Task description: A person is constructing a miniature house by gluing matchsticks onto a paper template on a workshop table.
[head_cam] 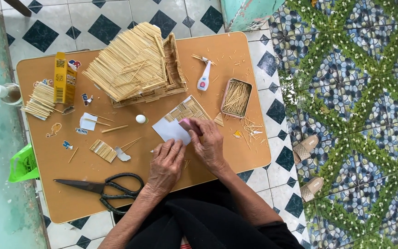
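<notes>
While I look straight down, I see a low tan worktop (70,193) standing on a white floor (116,14) tiled with dark diamonds, and off to the side a mat (360,115) patterned with blue pebbles and green lattice, two beige slippers (306,147) lying at its edge. On the worktop sits a big model house (134,64) built of thin sticks, a yellow box (64,78) beside a stack of stick bundles (40,100), a small glue bottle (204,79) lying down, and an open tin (236,97) full of sticks. Black scissors (107,188) lie near the front edge, well apart from the action. A small white ball (140,119) rests near the middle.

Now to the hands. A white sheet of paper (170,130) lies flat in the centre, just in front of a woven stick panel (189,109). The left hand (166,165) is pressed down with its fingertips on the near edge of the paper, fingers curled close together. The right hand (209,145) is closed round a small pink block (189,124), which rests at the paper's right edge, touching the corner of the stick panel. Both hands sit side by side, almost touching.
</notes>
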